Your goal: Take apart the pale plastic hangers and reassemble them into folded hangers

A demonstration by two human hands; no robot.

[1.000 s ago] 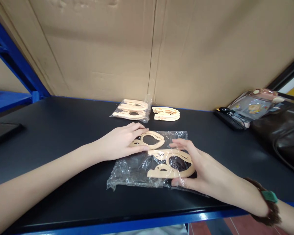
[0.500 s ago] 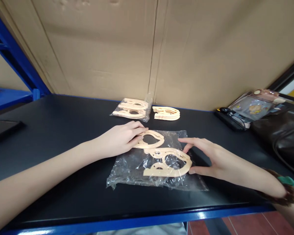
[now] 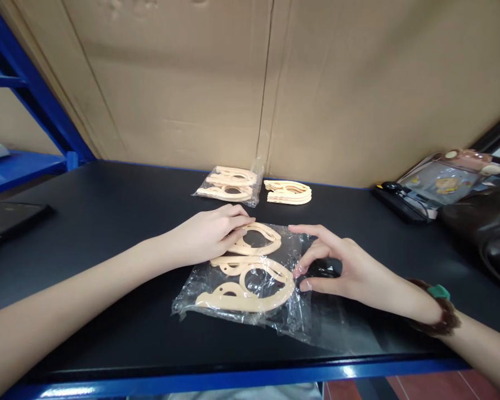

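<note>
Two beige folded plastic hangers lie with a clear plastic bag on the black table, one farther away and one nearer. My left hand [image 3: 216, 233] is closed over the left end of the farther hanger [image 3: 266, 244], hiding that end. The nearer hanger [image 3: 270, 303] lies just below it, slightly tilted, within the bag [image 3: 187, 303]. At its rounded right end is my right hand [image 3: 333, 258], with the index finger stretched out and the thumb apart from it. My right fingertips touch the plastic by the hanger's curve.
Farther back lie a bagged set of hangers [image 3: 229, 183] and a loose stack of hangers [image 3: 289, 193]. A dark flat device [image 3: 12, 216] is at the left. A computer mouse [image 3: 390, 188], a clear pouch [image 3: 437, 180] and a dark bag [image 3: 479, 216] are at the right.
The nearer hanger has moved left, and my right hand has followed it left with thumb and fingers closer together. My left hand has stayed on the farther hanger. The view has shifted slightly.
</note>
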